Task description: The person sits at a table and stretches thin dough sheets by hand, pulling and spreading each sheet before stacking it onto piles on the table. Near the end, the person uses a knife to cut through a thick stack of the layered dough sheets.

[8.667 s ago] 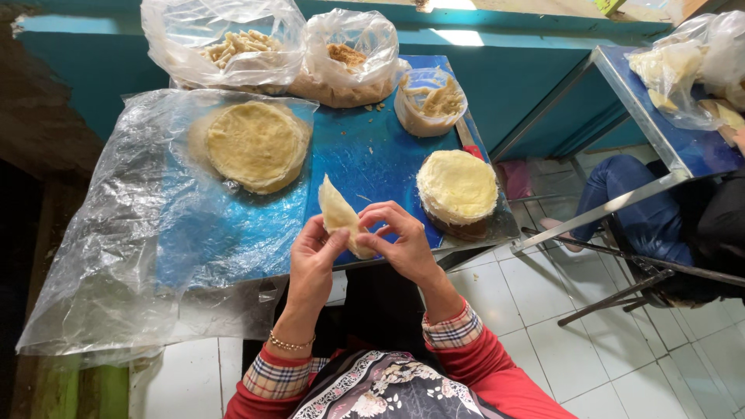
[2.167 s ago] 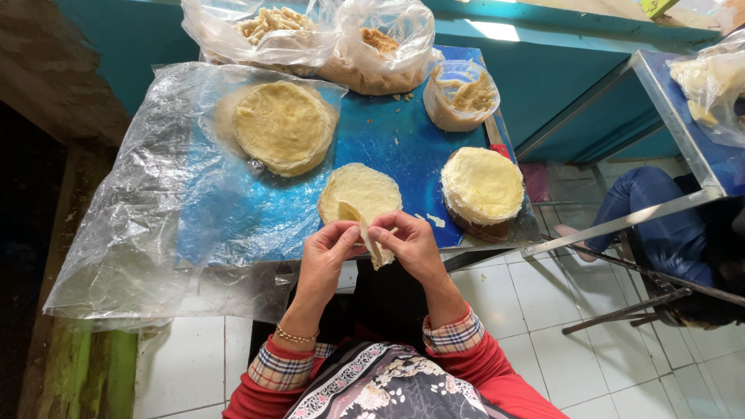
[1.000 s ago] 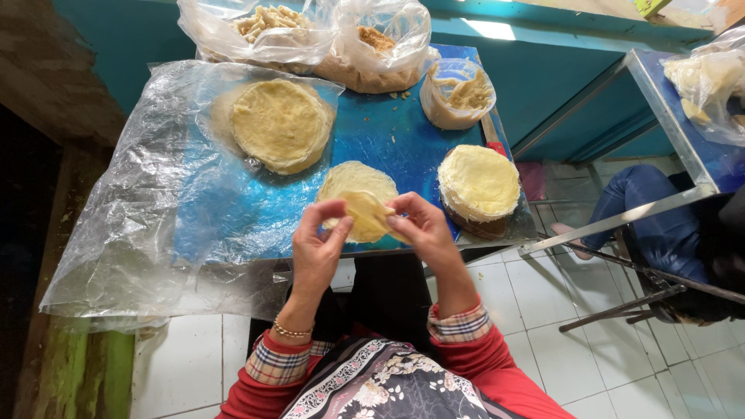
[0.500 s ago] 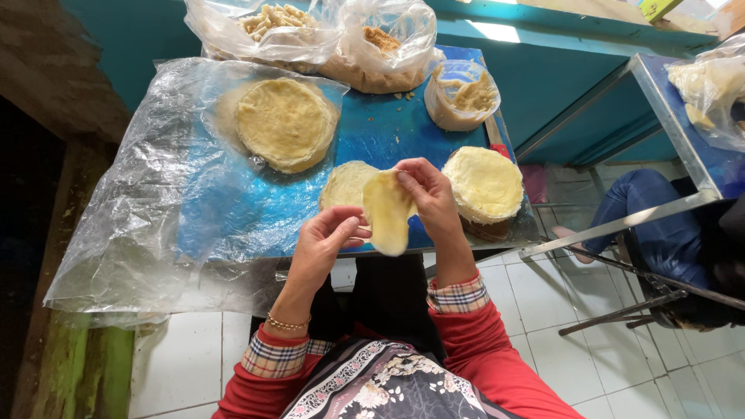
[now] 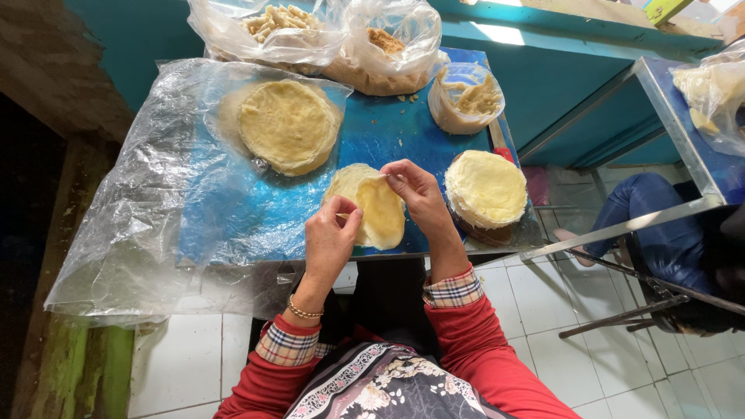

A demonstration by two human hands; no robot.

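Fingertips of your left hand (image 5: 329,237) and right hand (image 5: 417,192) pinch opposite edges of a thin yellow wrapper (image 5: 378,211), both grips closed on it, just above the blue tabletop (image 5: 388,136). Right of the wrapper sits a wrapper stack (image 5: 486,188); behind it to the left, a flat round under clear plastic (image 5: 288,125); beyond, filled bags (image 5: 272,31).

Small food-prep stall: blue table (image 5: 388,140), stacked flatbreads (image 5: 486,186), bagged snacks (image 5: 268,27), tiled floor (image 5: 186,365).
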